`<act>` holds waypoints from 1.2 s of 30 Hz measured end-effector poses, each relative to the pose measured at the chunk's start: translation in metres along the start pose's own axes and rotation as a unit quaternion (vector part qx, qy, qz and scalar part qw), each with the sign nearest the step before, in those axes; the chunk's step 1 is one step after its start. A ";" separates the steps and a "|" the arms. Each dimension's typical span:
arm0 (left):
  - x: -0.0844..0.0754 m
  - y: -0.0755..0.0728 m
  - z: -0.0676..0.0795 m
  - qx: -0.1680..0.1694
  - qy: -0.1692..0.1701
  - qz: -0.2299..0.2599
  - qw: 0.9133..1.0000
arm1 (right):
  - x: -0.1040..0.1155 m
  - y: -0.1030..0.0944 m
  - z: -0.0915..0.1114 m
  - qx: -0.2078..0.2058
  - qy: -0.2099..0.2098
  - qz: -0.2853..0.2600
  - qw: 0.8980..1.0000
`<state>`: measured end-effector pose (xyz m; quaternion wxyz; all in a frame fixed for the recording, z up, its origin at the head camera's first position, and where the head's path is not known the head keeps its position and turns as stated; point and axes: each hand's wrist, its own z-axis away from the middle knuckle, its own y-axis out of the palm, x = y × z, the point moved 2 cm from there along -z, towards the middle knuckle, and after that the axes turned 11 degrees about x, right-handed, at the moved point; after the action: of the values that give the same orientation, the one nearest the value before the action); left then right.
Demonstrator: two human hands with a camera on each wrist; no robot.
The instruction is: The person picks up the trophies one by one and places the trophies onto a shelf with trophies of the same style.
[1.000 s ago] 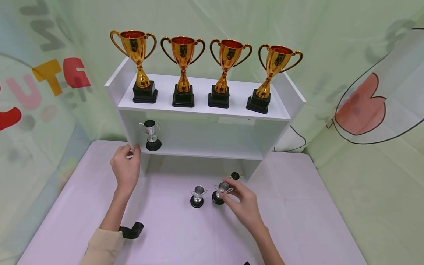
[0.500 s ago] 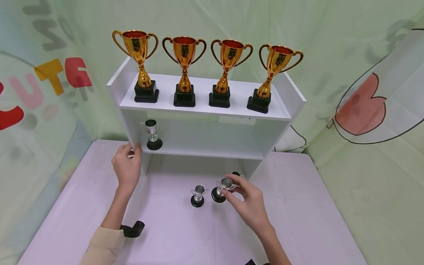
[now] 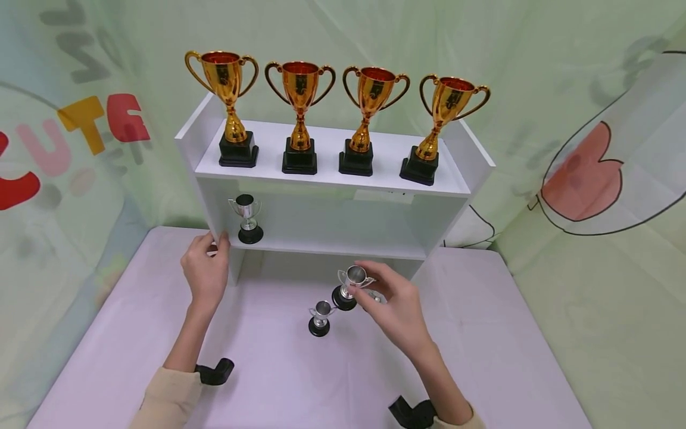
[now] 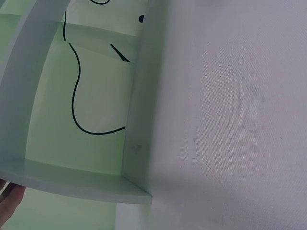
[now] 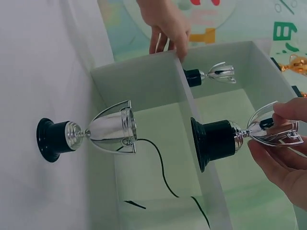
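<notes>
My right hand [image 3: 393, 307] pinches a small silver trophy [image 3: 345, 292] by its cup, between thumb and fingers. Its round black base hangs above the table in the right wrist view, with the cup partly behind the fingers. A second silver trophy [image 3: 320, 319] stands on the table just left of it. Another [image 3: 378, 296] is mostly hidden behind my right hand. My left hand [image 3: 206, 268] grips the left side panel of a white shelf [image 3: 332, 238] at its front edge. One more silver trophy [image 3: 249, 220] stands at the left end of the middle shelf board, near that hand.
Several gold trophies [image 3: 300, 110] with black square bases line the top board. The shelf stands at the back of a table with a pale cloth [image 3: 289, 381]. Green printed curtains [image 3: 536, 119] surround it, and a black cable [image 3: 485, 220] lies behind its right side.
My right hand has lifted the silver trophy off the table and carried it up toward the shelf, slightly left. My left hand stays on the side panel.
</notes>
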<state>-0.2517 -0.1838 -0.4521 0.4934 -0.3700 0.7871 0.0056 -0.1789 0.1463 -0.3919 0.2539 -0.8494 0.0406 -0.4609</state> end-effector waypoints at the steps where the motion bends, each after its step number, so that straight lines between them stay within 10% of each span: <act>1: 0.000 0.000 0.000 0.000 0.000 -0.001 1.000 | 0.001 0.001 -0.002 0.002 0.003 0.000 1.000; 36: -0.001 -0.001 0.002 0.014 -0.008 0.006 1.000 | 0.011 0.028 -0.092 0.030 0.044 0.018 0.998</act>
<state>-0.2496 -0.1829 -0.4522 0.5047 -0.3583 0.7854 0.0011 -0.2416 0.0825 -0.3559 0.2851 -0.8195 0.0532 -0.4943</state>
